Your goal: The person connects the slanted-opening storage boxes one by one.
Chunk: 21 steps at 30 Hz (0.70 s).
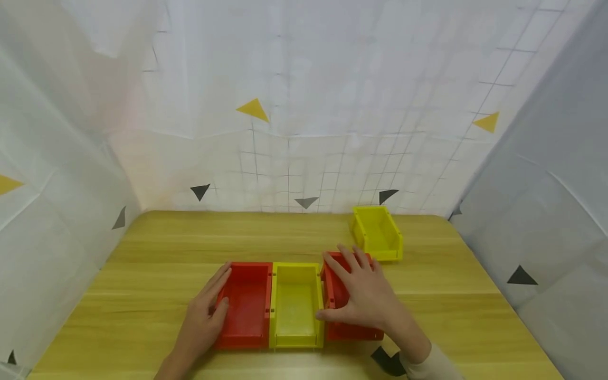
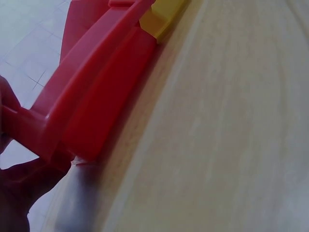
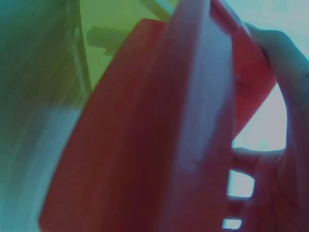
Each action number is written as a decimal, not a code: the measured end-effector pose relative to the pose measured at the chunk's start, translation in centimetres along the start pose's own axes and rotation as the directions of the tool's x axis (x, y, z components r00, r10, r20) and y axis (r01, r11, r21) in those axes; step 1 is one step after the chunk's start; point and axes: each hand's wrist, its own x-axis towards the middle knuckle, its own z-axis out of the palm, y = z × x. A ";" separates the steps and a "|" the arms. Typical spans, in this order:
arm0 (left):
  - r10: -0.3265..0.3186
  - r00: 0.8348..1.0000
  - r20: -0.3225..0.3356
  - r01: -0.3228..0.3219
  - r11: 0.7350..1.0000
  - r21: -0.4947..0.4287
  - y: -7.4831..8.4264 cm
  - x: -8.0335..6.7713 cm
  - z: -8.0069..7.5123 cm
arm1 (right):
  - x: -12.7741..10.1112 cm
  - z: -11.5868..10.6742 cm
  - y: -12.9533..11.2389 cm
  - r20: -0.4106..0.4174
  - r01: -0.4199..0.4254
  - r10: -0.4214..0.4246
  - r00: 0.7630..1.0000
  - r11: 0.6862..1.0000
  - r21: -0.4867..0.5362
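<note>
Three bins stand side by side: a red bin (image 1: 244,306), a yellow bin (image 1: 296,306) and a second red bin (image 1: 334,290). My left hand (image 1: 201,316) rests against the first red bin's left wall, fingers extended along it and thumb at the rim. The left wrist view shows that bin's front lip (image 2: 91,63) beside the thumb. From above, my right hand (image 1: 366,295) grips the second red bin, which is slightly skewed beside the yellow one. Its fingers spread over the far part, the thumb reaches the left wall, and much of this bin is hidden beneath the hand.
Another yellow bin (image 1: 380,232) stands behind, at the back right of the wooden table (image 1: 166,248). White sheets (image 1: 304,105) with grid lines and coloured triangles enclose the table at the back and sides. A dark patch (image 1: 388,363) lies near the right wrist.
</note>
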 end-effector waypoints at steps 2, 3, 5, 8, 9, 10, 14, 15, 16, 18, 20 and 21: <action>0.002 1.000 -0.004 -0.002 1.000 0.000 0.0 0.0 0.0 | 0.0 0.1 -0.1 -0.014 0.001 -0.001 1.000 1.000 -0.003; 0.003 1.000 -0.005 -0.003 1.000 -0.003 0.0 0.0 0.0 | 0.1 0.2 -0.1 -0.022 0.001 -0.001 1.000 1.000 -0.009; 0.005 1.000 -0.006 -0.005 1.000 -0.008 0.0 0.0 0.0 | 0.1 0.2 -0.1 -0.035 0.002 -0.003 0.999 1.000 -0.014; 0.012 1.000 -0.010 -0.012 1.000 -0.013 0.0 0.1 0.0 | 0.2 0.2 -0.2 -0.045 0.001 -0.001 0.999 1.000 -0.010; 0.014 1.000 -0.011 -0.014 1.000 -0.015 0.0 0.1 0.0 | 0.2 0.2 -0.2 -0.046 0.000 0.000 0.999 1.000 -0.010; 0.016 1.000 -0.012 -0.016 1.000 -0.018 0.0 0.1 0.0 | 0.2 0.2 -0.3 -0.047 -0.002 0.002 0.999 1.000 -0.008; 0.016 1.000 -0.013 -0.016 0.999 -0.038 -0.1 0.2 0.1 | 0.2 0.1 -0.3 -0.048 -0.005 0.005 0.999 1.000 0.000; 0.015 1.000 -0.013 -0.015 0.999 -0.044 -0.1 0.2 0.1 | 0.2 0.1 -0.3 -0.049 -0.005 0.005 0.999 1.000 0.000; 0.014 1.000 -0.013 -0.015 0.999 -0.050 -0.2 0.2 0.1 | 0.2 0.1 -0.3 -0.049 -0.003 0.003 0.999 1.000 0.002; 0.014 1.000 -0.014 -0.015 0.999 -0.051 -0.2 0.1 0.1 | 0.3 0.1 -0.4 -0.051 0.000 0.000 0.999 1.000 0.002; 0.015 1.000 -0.015 -0.016 0.999 -0.049 -0.1 0.1 0.1 | 0.3 0.1 -0.4 -0.053 0.002 -0.002 0.999 1.000 0.002; 0.018 1.000 -0.016 -0.019 0.999 -0.049 -0.1 0.1 0.1 | 0.3 0.1 -0.4 -0.053 0.002 -0.002 0.999 1.000 0.003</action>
